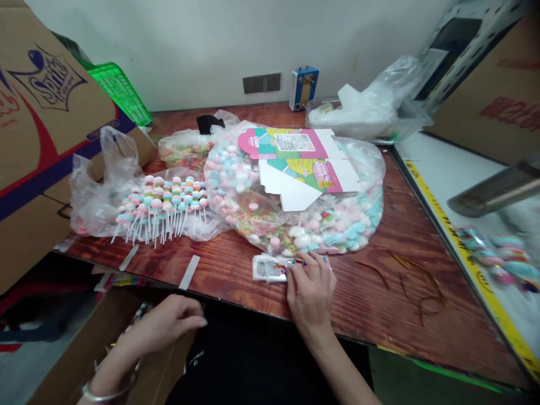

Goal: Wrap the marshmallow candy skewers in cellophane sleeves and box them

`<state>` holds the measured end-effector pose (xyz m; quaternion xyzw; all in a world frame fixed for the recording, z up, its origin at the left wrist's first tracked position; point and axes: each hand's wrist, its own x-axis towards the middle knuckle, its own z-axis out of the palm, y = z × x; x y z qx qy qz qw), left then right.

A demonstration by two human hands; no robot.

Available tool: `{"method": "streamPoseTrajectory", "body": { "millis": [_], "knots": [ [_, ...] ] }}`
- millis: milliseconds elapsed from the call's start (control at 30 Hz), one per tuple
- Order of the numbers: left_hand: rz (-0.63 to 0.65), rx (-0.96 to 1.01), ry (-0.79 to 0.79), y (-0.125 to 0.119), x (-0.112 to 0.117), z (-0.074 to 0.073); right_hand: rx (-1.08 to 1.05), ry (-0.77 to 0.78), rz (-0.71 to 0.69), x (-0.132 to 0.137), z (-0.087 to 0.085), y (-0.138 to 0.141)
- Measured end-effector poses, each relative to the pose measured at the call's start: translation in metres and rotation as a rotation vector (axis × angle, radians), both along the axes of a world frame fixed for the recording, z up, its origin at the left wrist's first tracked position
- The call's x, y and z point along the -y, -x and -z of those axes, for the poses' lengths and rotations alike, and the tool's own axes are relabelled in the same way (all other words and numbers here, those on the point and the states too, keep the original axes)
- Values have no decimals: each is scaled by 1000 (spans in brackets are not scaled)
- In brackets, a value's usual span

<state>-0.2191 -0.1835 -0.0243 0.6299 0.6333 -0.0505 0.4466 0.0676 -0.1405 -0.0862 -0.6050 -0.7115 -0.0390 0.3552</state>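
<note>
My right hand point(311, 287) is on a flat stack of small printed plastic wrappers point(268, 268) at the table's near edge. Its thumb and fingers close on the stack's right part and hide some of it. My left hand point(175, 316) hangs below the table edge, over an open cardboard box point(80, 343). Its fingers are loosely curled, the thumb stands apart, and nothing shows in it. Beyond the wrappers lies a large clear bag of pastel candies point(350, 233), with a flattened printed carton point(295, 146) on top. Candy skewers on white sticks point(169, 197) are piled to the left.
Brown twist ties point(417, 281) lie on the wooden table point(405, 225) at right. Tape strips point(189, 272) cling to the front edge. A large Sprite carton point(46, 129) flanks the left. A clear plastic bin point(367, 126) stands at the back. Wrapped candy skewers point(502, 256) lie far right.
</note>
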Motion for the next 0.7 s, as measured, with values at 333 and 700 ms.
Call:
{"method": "streamPoseTrajectory", "body": {
  "millis": [333, 700],
  "knots": [
    [-236, 551, -503, -123, -49, -12, -132, -219, -226, 14, -11, -16],
    [-524, 902, -211, -142, -41, 26, -66, 94, -434, 2, 25, -54]
  ]
}}
